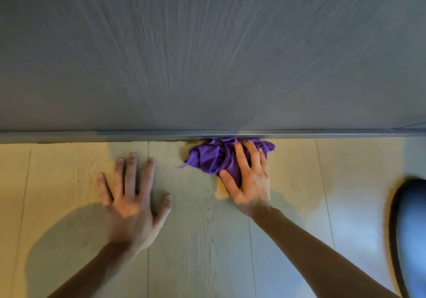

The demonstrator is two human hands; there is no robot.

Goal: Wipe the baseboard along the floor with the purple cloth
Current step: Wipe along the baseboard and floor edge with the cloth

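A grey baseboard (115, 136) runs left to right where the grey wood-grain wall meets the pale plank floor. The crumpled purple cloth (211, 157) lies on the floor with its top edge pressed against the baseboard, right of centre. My right hand (247, 178) rests on the cloth's right part, fingers spread over it and thumb gripping its lower edge. My left hand (132, 196) lies flat on the floor to the left of the cloth, fingers spread, holding nothing. A dark smudge shows on the baseboard's foot just left of the cloth.
A grey wood-grain wall (207, 55) fills the upper half. A dark rounded object (410, 233) with a black rim lies at the right edge on the floor. Pale floor planks (196, 251) stretch between and below my arms.
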